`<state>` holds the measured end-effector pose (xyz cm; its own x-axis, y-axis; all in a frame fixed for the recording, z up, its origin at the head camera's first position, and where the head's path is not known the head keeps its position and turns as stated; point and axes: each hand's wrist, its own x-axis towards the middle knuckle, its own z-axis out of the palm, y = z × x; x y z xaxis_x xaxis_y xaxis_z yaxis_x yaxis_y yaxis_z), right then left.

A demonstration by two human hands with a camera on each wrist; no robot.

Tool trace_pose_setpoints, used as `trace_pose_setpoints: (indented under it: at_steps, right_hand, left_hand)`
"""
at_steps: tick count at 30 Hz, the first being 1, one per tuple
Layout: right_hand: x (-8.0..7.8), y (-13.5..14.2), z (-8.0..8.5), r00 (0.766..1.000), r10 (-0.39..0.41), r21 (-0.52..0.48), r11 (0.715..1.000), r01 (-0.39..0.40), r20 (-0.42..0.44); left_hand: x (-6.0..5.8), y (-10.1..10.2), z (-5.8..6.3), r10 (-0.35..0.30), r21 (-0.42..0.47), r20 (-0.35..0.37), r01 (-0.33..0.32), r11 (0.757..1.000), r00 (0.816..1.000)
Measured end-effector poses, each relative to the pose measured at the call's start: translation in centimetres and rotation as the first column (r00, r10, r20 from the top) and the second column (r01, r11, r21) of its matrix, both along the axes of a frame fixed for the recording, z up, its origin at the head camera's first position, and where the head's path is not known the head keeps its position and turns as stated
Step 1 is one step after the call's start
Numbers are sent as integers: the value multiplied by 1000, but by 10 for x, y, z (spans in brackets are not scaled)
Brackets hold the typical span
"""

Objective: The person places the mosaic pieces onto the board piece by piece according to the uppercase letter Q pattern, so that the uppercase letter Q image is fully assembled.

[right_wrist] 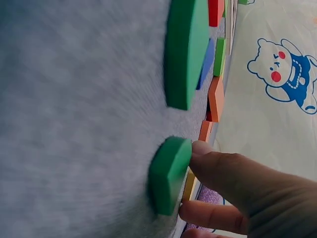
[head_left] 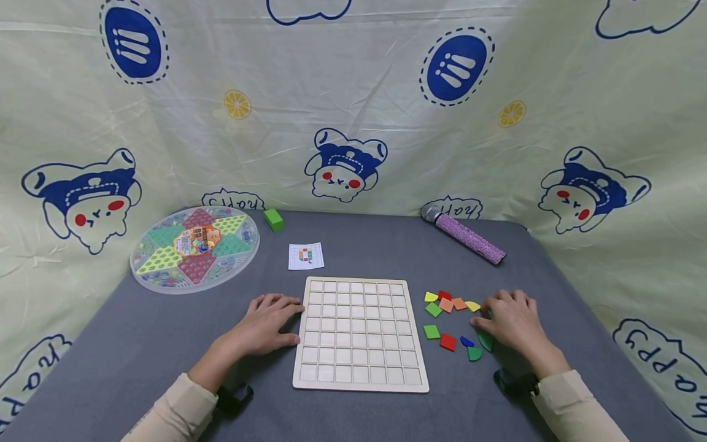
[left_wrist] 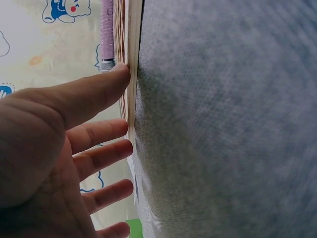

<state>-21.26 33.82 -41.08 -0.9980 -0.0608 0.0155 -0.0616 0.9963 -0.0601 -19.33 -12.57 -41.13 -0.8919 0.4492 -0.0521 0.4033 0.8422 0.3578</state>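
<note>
- Left hand: fingers extended, tips at the wooden grid board, which lies between the hands.
- Right hand: loosely bent, thumb and fingers apart, apparently holding nothing, beside a green tile.
- Coloured tiles left of it look light, stiff, smooth; pinch opposite edges.
- Board seems rigid; steady its rim.

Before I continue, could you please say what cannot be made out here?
Pattern on the white card: head view, too small.
Wording on the orange label: head view, too small.
Whether the right hand grips the green piece: head view, hand hides contact.
Green block: left wrist view, cut by bottom edge.
</note>
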Motion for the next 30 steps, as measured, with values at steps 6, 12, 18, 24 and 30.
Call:
trace_pose_setpoints:
  at_steps: [6, 12, 18, 24, 30]
  right_hand:
    - [-8, 2, 0, 999, -39, -4, 999, 39, 12]
    - [-13, 3, -1, 999, -46, -19, 999, 47, 19]
    - [-14, 2, 1, 999, -41, -21, 999, 42, 22]
    - [-14, 2, 0, 999, -36, -14, 999, 36, 6]
    - [-14, 2, -1, 1000, -26, -17, 1000, 25, -11]
  left_hand:
    - [1, -1, 0, -39, 20, 6, 39, 999, 999]
    - [2, -2, 0, -70, 31, 4, 70, 997, 998]
    - [1, -2, 0, -79, 37, 6, 79, 996, 997]
    - [1, -3, -1, -80, 47, 16, 79, 996, 997]
    - [2, -3, -2, -76, 61, 44, 74, 995, 996]
